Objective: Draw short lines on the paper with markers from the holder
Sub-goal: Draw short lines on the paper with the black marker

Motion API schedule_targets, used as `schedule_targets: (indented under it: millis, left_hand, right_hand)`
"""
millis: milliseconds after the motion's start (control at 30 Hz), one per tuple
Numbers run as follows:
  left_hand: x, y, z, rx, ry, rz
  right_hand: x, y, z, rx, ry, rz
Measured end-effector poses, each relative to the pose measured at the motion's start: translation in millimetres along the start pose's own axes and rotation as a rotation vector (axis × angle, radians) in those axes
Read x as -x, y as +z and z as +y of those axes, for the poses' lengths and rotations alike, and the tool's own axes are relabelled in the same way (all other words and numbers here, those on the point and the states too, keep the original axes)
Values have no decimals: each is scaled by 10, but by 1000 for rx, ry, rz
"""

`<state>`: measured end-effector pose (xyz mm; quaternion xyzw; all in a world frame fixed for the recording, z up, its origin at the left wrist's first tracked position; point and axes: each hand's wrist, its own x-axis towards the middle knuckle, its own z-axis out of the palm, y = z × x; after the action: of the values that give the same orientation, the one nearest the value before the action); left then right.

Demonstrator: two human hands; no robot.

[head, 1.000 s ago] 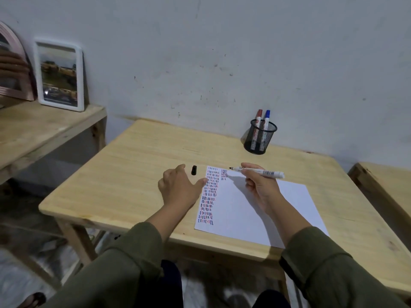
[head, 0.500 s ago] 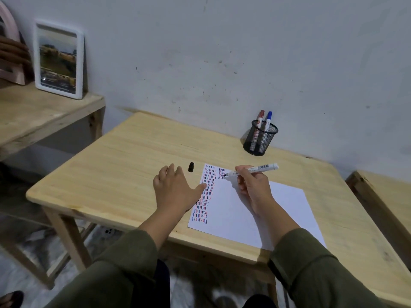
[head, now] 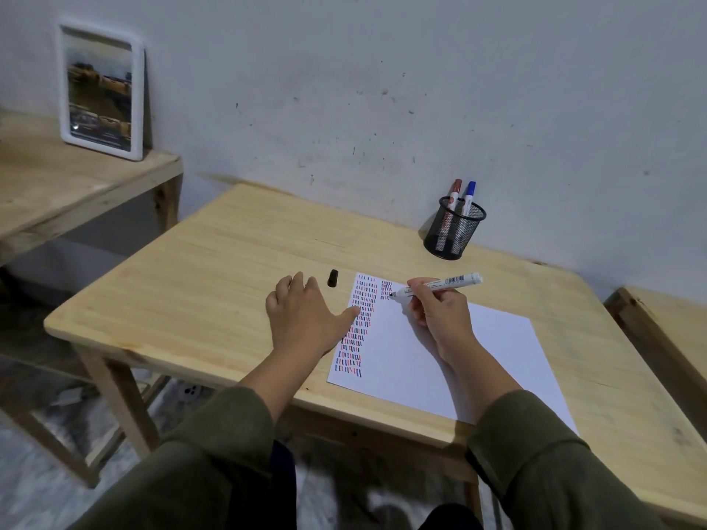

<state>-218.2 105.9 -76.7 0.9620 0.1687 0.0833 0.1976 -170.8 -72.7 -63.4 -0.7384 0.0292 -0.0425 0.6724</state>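
**Second column just begun, most of the sheet blank**

On the wooden table (head: pixel 214 269) by the wall, the paper (head: pixel 451 361) lies near the front edge, w/ its near right corner over that edge. Behind it, close to the wall, stands the black mesh holder (head: pixel 454 232) w/ a red marker (head: pixel 455 191) and a blue marker (head: pixel 468 193) upright inside, caps up.

Left hand (head: pixel 306 319): flat on the wood, fingers spread, thumb tip resting on the paper's left edge, pinning it. Right hand (head: pixel 440 319): fingers pinched round a white marker (head: pixel 440 285), heel of the hand resting on the sheet. Its dark tip is at or just above the paper, beside the short second column; can't tell if it touches. A small black cap (head: pixel 333 278) lies on the table between the left fingers and the paper's far left corner, touching neither; prob. this marker's cap.

Progress, judged from the sheet: one full column of short red, blue & dark dashes runs down the left edge, top to bottom. A second column next to it has only a few rows at the top. Everything to the right, approx. most of the page, is blank. So early days: the current row needs finishing, then many more rows and columns, swapping markers w/ the holder for colour changes. Cap still has to go back on.
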Motion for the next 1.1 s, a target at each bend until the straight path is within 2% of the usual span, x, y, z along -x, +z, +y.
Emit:
schedule_targets:
  millis: [833,1100]
  left_hand:
    - [-2,-4,5,20,-5,5]
    - [-74,21,-4,200,60,71]
  right_hand:
    - [26,5,-16,85,12,24]
    - [45,-23,-48,-209,58,46]
